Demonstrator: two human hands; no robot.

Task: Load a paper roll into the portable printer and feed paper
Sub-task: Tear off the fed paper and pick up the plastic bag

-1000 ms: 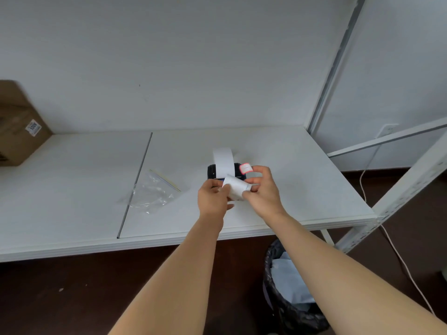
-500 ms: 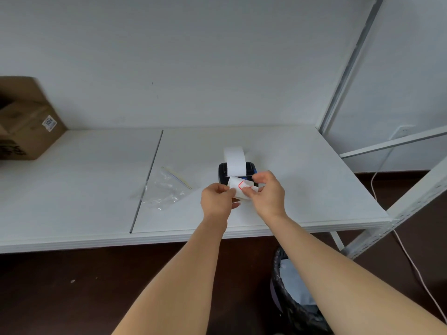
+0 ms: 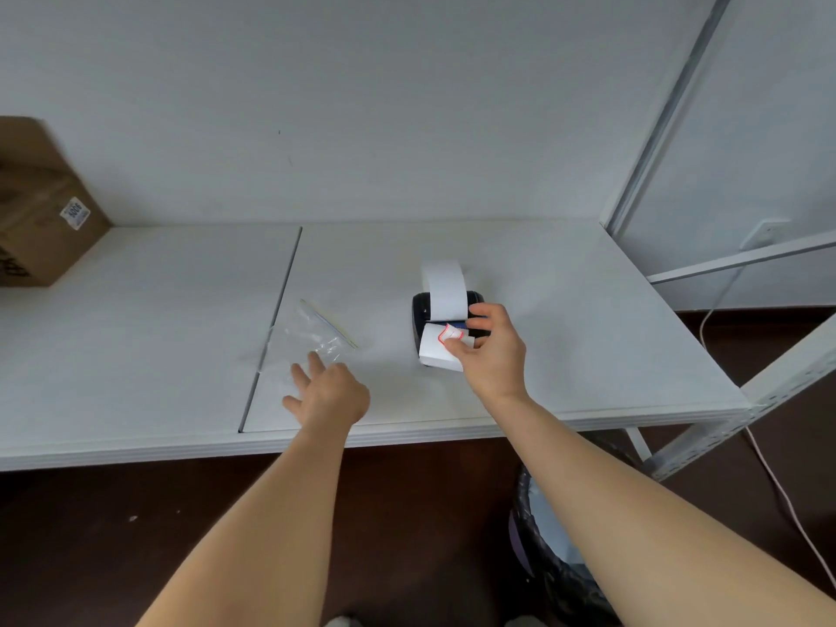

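A small black portable printer (image 3: 419,313) stands on the white table (image 3: 565,319), with a white paper strip (image 3: 444,287) curling up out of it. My right hand (image 3: 491,350) holds a white paper roll (image 3: 435,350) bearing a red-edged sticker (image 3: 448,334) just in front of the printer. My left hand (image 3: 328,391) hovers open, fingers spread, near the table's front edge, by a clear plastic bag (image 3: 316,339). It holds nothing.
A brown cardboard box (image 3: 38,210) sits at the table's far left. A black-lined waste bin (image 3: 561,549) stands on the floor under my right arm. White shelf posts (image 3: 669,110) and a cable (image 3: 769,472) are at the right.
My left hand has let go of the paper roll and swung left toward the plastic bag. My right hand keeps the roll, now lower and closer to the printer.
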